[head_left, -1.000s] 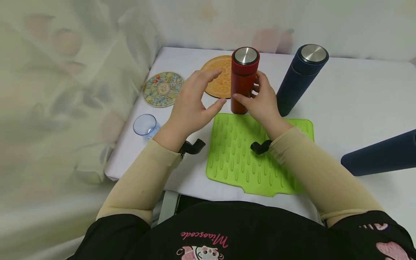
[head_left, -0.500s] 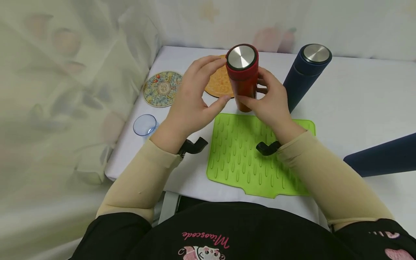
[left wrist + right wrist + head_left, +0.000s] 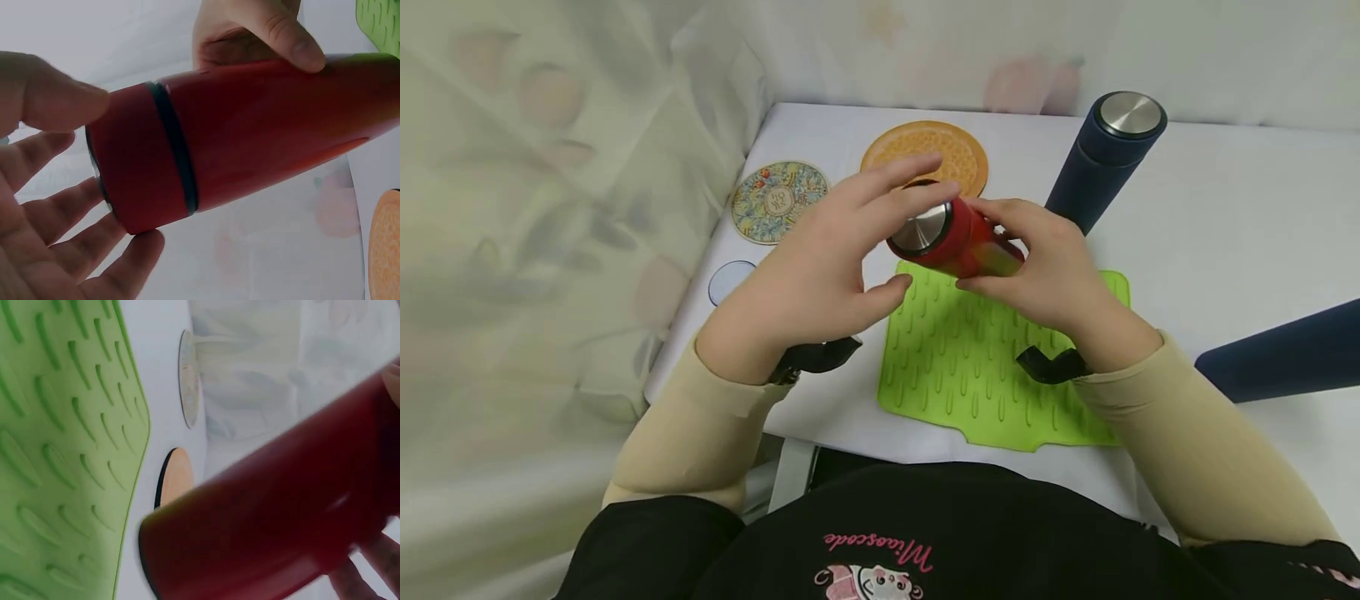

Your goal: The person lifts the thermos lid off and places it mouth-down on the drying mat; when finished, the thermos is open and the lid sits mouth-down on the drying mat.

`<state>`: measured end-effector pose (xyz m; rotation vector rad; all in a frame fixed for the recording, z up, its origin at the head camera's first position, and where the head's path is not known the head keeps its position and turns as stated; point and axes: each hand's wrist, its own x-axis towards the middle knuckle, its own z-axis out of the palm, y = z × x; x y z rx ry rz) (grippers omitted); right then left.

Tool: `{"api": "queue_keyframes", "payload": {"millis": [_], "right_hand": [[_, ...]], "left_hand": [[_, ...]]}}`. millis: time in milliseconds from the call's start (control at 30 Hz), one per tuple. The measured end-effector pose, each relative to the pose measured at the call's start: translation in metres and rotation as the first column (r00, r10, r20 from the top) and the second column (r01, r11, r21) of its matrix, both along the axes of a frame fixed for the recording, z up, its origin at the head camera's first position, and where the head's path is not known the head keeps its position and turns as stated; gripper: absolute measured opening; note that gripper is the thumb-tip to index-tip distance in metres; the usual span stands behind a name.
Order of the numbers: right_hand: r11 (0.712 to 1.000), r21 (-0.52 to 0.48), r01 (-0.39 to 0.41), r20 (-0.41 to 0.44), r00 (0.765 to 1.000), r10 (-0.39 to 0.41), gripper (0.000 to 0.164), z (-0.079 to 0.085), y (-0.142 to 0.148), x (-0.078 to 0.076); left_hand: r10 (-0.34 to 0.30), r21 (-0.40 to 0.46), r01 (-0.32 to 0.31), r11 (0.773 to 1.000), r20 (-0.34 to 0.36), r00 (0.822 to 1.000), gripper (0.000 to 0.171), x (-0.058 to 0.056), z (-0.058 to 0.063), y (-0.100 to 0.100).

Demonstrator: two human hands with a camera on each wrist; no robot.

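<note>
My right hand (image 3: 1056,271) grips a red thermos bottle (image 3: 973,246) around its body. The bottle is held up off the table and tilted well over, its steel-topped lid (image 3: 925,227) turned toward my left hand (image 3: 812,275). The left fingers are spread and extended around the lid end. In the left wrist view the left thumb (image 3: 59,103) and fingertips lie at the edge of the red lid (image 3: 140,156); whether they touch it I cannot tell. Below the bottle lies a green ridged mat (image 3: 958,367).
A dark blue thermos (image 3: 1097,167) stands behind my right hand, and another dark blue bottle (image 3: 1285,358) is at the right edge. An orange round mat (image 3: 966,158), a patterned round mat (image 3: 778,200) and a clear blue cup (image 3: 726,282) are at the left and back.
The right hand has lifted the red thermos from the table, brought it nearer the body and tipped its lid leftward. The left hand has moved slightly nearer the body, beside the lid.
</note>
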<state>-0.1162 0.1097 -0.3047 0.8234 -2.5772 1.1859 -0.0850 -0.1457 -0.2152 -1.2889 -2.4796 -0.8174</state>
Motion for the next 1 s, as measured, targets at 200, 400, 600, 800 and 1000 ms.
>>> {"api": "queue_keyframes", "payload": {"millis": [200, 400, 600, 800, 1000], "right_hand": [[0.995, 0.073, -0.073, 0.05, 0.996, 0.069, 0.076, 0.004, 0.013, 0.019], [0.985, 0.115, -0.129, 0.019, 0.992, 0.128, 0.078, 0.004, 0.018, 0.031], [0.981, 0.145, -0.132, -0.038, 0.99, 0.139, 0.079, 0.001, 0.018, 0.037], [0.979, 0.165, -0.119, -0.038, 0.991, 0.127, 0.079, 0.0, 0.018, 0.039], [0.976, 0.186, -0.112, -0.026, 0.993, 0.119, 0.078, 0.001, 0.019, 0.039]], "left_hand": [[-0.068, -0.055, 0.072, 0.996, 0.069, 0.995, 0.063, 0.011, 0.0, -0.001], [-0.051, -0.075, 0.058, 0.996, 0.093, 0.994, 0.055, 0.015, 0.0, -0.002], [0.137, -0.172, -0.141, 0.975, -0.037, 0.99, 0.06, 0.017, -0.007, 0.0], [0.067, -0.175, -0.069, 0.982, -0.02, 0.998, 0.074, 0.016, -0.011, -0.007], [-0.186, -0.146, 0.194, 0.97, 0.069, 0.98, 0.058, 0.013, -0.011, -0.011]]}}
